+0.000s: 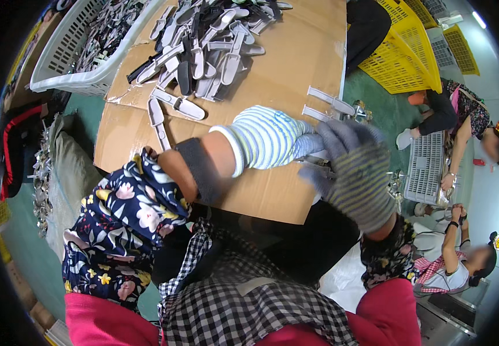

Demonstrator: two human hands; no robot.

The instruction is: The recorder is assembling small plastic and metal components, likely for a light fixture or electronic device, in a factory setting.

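My left hand, in a white and blue striped glove, reaches over the cardboard with its fingers closed. At its fingertips shows a bit of a light grey plastic piece, mostly covered. My right hand, in a grey and yellow striped glove, meets it from the right. The right thumb and fingers curl in around that spot, somewhat blurred, and hide what lies between them. Just beyond the right hand, two grey spoon-shaped plastic handles lie at the cardboard's right edge.
A heap of grey and black plastic handles covers the far part of the cardboard sheet. A white basket of similar parts stands far left. Shiny metal parts sit beyond the right edge. Yellow crates and two people are at the right.
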